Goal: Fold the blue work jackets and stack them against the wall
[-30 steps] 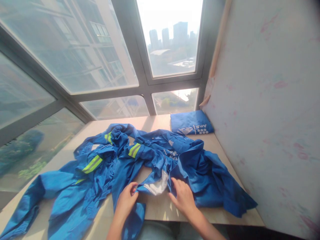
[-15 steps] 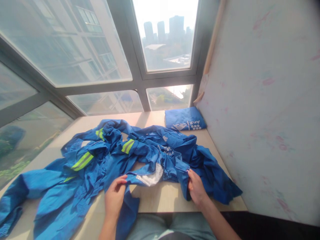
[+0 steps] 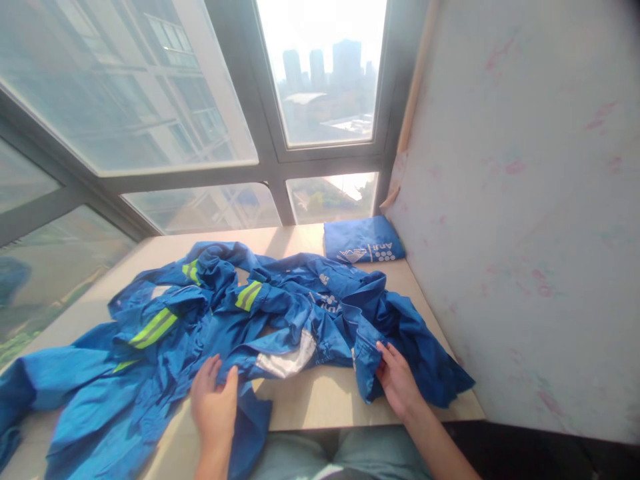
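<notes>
Rumpled blue work jackets [image 3: 190,347] with yellow-and-silver reflective strips are spread over the pale tabletop; where one garment ends and another begins is hard to tell. My left hand [image 3: 215,407] is at the front edge of the cloth, thumb and fingers apart, with nothing between them. On the right, my right hand [image 3: 397,383] pinches an edge of blue jacket fabric between thumb and fingers. Between the hands lies a white lining patch [image 3: 287,359], and white printed lettering [image 3: 327,303] shows on the cloth behind it.
A neatly folded blue garment [image 3: 364,240] with a white logo lies at the back right of the tabletop [image 3: 320,407]. Framed windows [image 3: 325,152] rise behind it. A wall [image 3: 515,220] with faint pink flowers bounds the right side. My legs are below the front edge.
My left hand has let go of the cloth edge and moved slightly left, its fingers spreading. My right hand keeps its pinch. The whole view has shifted a little.
</notes>
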`<action>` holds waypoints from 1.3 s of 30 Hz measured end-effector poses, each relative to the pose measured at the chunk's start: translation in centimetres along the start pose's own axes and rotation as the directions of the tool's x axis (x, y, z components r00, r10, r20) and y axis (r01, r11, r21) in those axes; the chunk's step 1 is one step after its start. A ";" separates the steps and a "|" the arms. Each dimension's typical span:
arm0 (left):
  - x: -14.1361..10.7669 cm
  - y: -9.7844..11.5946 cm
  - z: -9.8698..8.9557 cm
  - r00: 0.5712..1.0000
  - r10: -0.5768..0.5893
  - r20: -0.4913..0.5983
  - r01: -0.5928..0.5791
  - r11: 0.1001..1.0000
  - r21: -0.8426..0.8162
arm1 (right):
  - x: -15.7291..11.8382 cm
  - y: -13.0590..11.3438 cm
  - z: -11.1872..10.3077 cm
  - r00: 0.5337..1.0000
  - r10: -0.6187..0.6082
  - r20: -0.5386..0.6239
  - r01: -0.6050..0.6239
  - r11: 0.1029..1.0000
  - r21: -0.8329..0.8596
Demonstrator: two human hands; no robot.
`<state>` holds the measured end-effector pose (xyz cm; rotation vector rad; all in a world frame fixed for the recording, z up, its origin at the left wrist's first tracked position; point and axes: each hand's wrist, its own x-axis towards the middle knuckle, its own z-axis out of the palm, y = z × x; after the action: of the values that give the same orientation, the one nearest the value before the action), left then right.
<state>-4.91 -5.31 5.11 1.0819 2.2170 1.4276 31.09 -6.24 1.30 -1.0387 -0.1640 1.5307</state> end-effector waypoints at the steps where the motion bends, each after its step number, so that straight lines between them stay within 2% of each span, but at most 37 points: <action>1: 0.2 -0.2 0.2 0.993 -0.118 -0.003 0.117 0.987 -0.111 | 0.1 0.3 -0.2 0.999 -0.009 -0.031 0.009 1.000 0.013; 2: 0.3 -0.4 0.3 0.967 -0.255 0.024 0.254 0.942 -0.221 | 0.3 0.5 -0.3 0.999 -0.008 -0.051 0.010 1.000 0.022; 4: 0.2 -0.4 0.6 0.870 -0.467 0.160 0.493 0.798 -0.346 | 0.5 1.0 -0.7 0.998 0.007 -0.055 -0.007 1.000 0.012; 6: -0.6 0.1 0.8 0.786 -0.532 0.315 0.618 0.690 -0.376 | 0.6 1.3 -1.0 0.999 0.016 -0.050 -0.018 0.999 -0.028; 8: -1.9 0.8 1.1 0.773 -0.487 0.406 0.630 0.668 -0.396 | 0.6 1.6 -1.3 0.998 0.010 -0.058 -0.013 0.998 -0.065; 12: -4.4 2.5 1.7 0.818 -0.362 0.447 0.548 0.725 -0.417 | 0.6 1.8 -1.7 0.999 -0.004 -0.049 0.000 0.996 -0.093; 14: -5.1 3.2 2.0 0.844 -0.319 0.431 0.501 0.756 -0.421 | 0.7 1.9 -1.8 0.999 -0.006 -0.050 0.001 0.995 -0.095; 16: -5.4 3.9 2.1 0.891 -0.259 0.372 0.407 0.819 -0.404 | 0.8 2.0 -1.9 0.998 -0.016 -0.067 0.009 0.994 -0.105; 19: -5.8 5.1 1.9 0.964 -0.072 0.257 0.142 0.953 -0.266 | 0.6 1.7 -1.7 0.993 -0.071 -0.093 0.054 0.983 -0.176; 20: -6.1 5.6 1.9 0.969 0.025 0.247 0.027 0.978 -0.206 | 0.5 1.5 -1.6 0.990 -0.104 -0.100 0.081 0.973 -0.216; 21: -6.6 6.1 1.9 0.956 0.135 0.262 -0.094 0.982 -0.162 | 0.2 1.2 -1.4 0.985 -0.142 -0.099 0.112 0.959 -0.261; 22: -7.2 6.7 2.0 0.922 0.248 0.296 -0.213 0.966 -0.147 | 0.0 0.8 -1.2 0.979 -0.183 -0.090 0.147 0.939 -0.311; 23: -8.0 7.2 2.2 0.870 0.357 0.341 -0.320 0.934 -0.162 | -0.3 0.4 -0.9 0.971 -0.227 -0.071 0.186 0.913 -0.364; 25: -10.1 8.0 3.0 0.726 0.532 0.435 -0.471 0.846 -0.249 | -1.0 -0.5 -0.3 0.952 -0.306 -0.009 0.268 0.846 -0.462; 27: -12.2 8.3 4.2 0.587 0.634 0.504 -0.547 0.769 -0.330 | -1.6 -1.1 0.3 0.931 -0.360 0.066 0.338 0.777 -0.530; 29: -14.0 8.0 5.3 0.492 0.680 0.543 -0.595 0.718 -0.361 | -2.1 -1.3 0.8 0.917 -0.381 0.120 0.379 0.735 -0.563; 30: -14.5 7.7 5.7 0.466 0.689 0.555 -0.613 0.704 -0.360 | -2.4 -1.2 1.0 0.914 -0.381 0.135 0.386 0.724 -0.572; 32: -15.1 7.0 6.2 0.443 0.682 0.582 -0.627 0.699 -0.343 | -2.7 -0.8 1.3 0.915 -0.373 0.151 0.387 0.713 -0.585; 36: -14.1 6.0 6.0 0.440 0.657 0.611 -0.646 0.705 -0.293 | -3.3 0.1 1.3 0.918 -0.353 0.184 0.386 0.676 -0.628; 39: -13.2 5.8 5.6 0.427 0.697 0.576 -0.744 0.633 -0.214 | -3.6 0.2 1.1 0.873 -0.394 0.289 0.473 0.532 -0.703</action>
<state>9.90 -9.89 5.62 2.3346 1.3256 0.9533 29.77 -8.90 3.60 -1.4318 -1.1507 1.0169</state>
